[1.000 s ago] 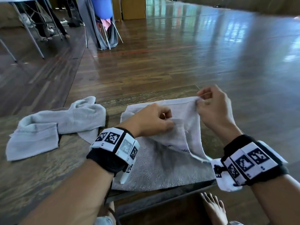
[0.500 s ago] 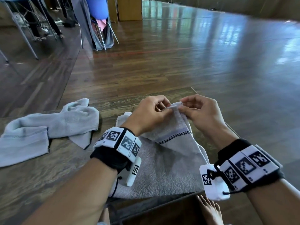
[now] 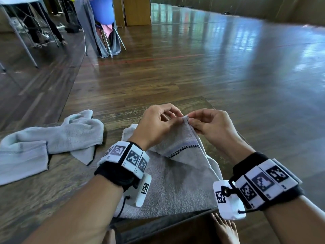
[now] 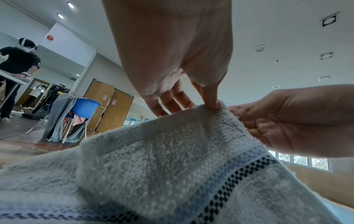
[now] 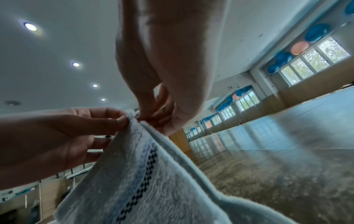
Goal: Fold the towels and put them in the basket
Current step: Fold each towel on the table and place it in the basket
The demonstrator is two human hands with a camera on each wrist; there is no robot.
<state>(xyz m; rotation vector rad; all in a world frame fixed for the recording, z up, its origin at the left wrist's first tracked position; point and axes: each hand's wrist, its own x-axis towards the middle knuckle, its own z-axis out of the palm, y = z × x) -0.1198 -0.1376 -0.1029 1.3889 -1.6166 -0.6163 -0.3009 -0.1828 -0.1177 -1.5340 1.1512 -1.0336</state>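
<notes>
Both hands meet at one raised corner of the grey terry towel with a blue and black checked stripe (image 3: 177,169), which lies on the worn wooden table (image 3: 44,191): left hand (image 3: 156,125) and right hand (image 3: 213,127) pinch it between fingertips. A crumpled pale grey towel (image 3: 51,138) lies well left

A crumpled grey towel (image 3: 52,140) is lying on the table's (image 3: 44,191) left side; bare tabletop is showing between it and the checkered-band towel (image 3: 177,182), and near-left.
</notes>
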